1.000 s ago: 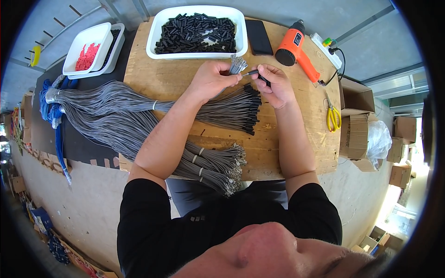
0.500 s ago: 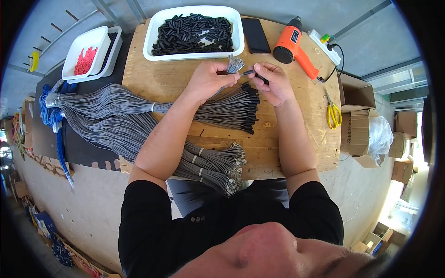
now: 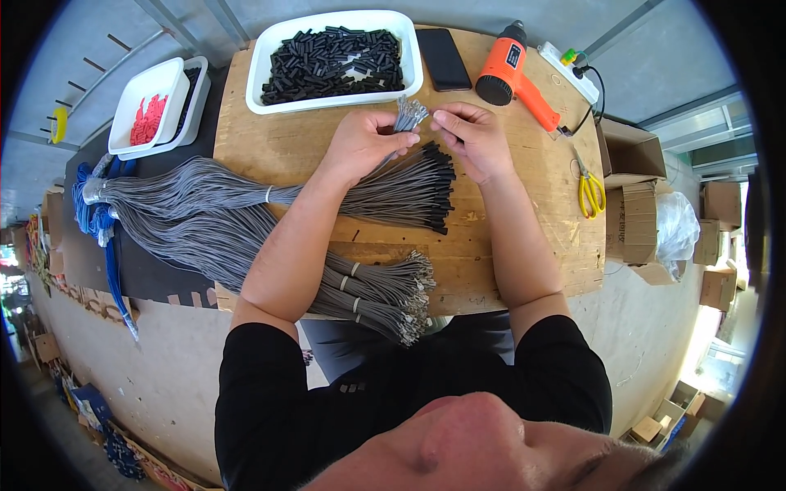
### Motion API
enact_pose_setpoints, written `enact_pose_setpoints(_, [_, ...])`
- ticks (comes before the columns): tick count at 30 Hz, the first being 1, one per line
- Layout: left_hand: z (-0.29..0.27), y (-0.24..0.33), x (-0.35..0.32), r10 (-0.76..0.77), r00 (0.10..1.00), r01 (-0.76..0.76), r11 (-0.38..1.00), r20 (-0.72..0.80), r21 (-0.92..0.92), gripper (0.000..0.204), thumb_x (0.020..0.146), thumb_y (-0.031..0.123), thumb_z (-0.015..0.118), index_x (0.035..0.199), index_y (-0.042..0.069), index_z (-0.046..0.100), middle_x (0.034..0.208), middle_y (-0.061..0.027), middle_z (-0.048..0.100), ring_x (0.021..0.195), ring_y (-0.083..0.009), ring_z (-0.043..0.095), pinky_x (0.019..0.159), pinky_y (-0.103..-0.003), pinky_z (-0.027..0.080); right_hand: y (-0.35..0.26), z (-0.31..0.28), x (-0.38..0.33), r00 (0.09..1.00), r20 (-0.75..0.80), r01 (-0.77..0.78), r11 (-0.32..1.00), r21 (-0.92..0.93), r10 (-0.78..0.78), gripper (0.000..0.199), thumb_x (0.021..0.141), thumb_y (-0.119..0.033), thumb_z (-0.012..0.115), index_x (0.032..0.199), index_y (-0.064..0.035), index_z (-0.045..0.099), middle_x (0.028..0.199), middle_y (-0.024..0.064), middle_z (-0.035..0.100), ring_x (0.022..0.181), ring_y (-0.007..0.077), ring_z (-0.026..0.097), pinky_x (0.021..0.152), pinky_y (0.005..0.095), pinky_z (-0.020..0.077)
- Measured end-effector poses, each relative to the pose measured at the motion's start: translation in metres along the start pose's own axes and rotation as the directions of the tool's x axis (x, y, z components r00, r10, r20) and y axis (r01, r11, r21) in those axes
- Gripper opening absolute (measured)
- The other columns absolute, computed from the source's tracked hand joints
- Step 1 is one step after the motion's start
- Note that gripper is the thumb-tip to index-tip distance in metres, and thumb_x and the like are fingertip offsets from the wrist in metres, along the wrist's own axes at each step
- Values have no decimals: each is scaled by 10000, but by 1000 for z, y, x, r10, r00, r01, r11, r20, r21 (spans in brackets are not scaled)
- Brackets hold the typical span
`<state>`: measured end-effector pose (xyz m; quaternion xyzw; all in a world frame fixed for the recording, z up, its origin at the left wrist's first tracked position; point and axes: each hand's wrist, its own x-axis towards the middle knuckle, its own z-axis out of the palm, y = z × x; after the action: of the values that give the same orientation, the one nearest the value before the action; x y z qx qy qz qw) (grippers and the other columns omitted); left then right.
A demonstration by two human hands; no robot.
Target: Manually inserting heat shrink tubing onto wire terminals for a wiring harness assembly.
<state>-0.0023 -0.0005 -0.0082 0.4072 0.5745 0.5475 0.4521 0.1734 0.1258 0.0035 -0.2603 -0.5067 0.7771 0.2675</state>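
Note:
My left hand point(image 3: 364, 146) is closed round a small bundle of grey wires point(image 3: 407, 119), whose bare metal-tipped ends stick up above the fingers. Just to its right, my right hand point(image 3: 475, 139) pinches thumb and forefinger together beside those tips. What lies in that pinch, if anything, is too small to make out. Below both hands, a fanned bunch of grey wires with black sleeves point(image 3: 442, 192) on their ends lies on the wooden table point(image 3: 508, 270). Closer to me are several tied bundles with bare metal ends point(image 3: 417, 286).
A white tub point(image 3: 254, 86) of short black sleeves stands at the back, with a black phone point(image 3: 444, 59), an orange heat gun point(image 3: 524, 82) and a power strip point(image 3: 569, 72) to its right. Yellow-handled scissors point(image 3: 589, 192) lie at right. Far left, a white tray point(image 3: 123, 123) holds red pieces.
The black sleeve in my right hand no longer shows. My right fingers have moved up and left to the wire tips. My left hand keeps its hold on the bundle.

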Motion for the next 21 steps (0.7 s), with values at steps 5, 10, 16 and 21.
enact_pose_setpoints(5, [0, 1, 0, -10, 1000, 10, 1000, -20, 26, 196, 818, 125, 825, 914, -17, 731, 715, -18, 669, 650, -68, 587, 602, -236, 462, -1, 5, -3, 999, -2, -34, 999, -39, 34, 187, 906, -110, 746, 1027, 23, 696, 827, 39, 678, 624, 47, 492, 516, 180, 348])
enact_pose_setpoints(10, [-1, 1, 1, 2, 1000, -1, 1000, -26, 22, 195, 824, 127, 821, 919, -16, 728, 723, -17, 669, 651, -68, 583, 598, -237, 459, -2, 9, -5, 999, 16, -33, 994, -102, 35, 184, 885, -126, 776, 977, 16, 702, 792, 30, 663, 617, 50, 491, 532, 192, 357])
enact_pose_setpoints(16, [0, 4, 0, -11, 999, 7, 994, -41, -106, 157, 866, 111, 771, 929, -25, 721, 753, -10, 659, 656, -67, 561, 599, -230, 447, -2, 2, -2, 995, 16, -96, 985, -145, 100, 142, 912, -131, 740, 970, -9, 697, 780, 19, 656, 604, 46, 493, 514, 168, 350])
enact_pose_setpoints(21, [0, 5, 0, -21, 999, 18, 995, -26, -95, 78, 894, 40, 707, 950, -10, 685, 758, -11, 622, 665, -85, 541, 621, -233, 440, -1, -26, 12, 977, 154, -211, 808, 550, 150, 301, 1009, -155, 572, 1197, 80, 575, 981, 110, 592, 707, 102, 501, 507, 196, 390])
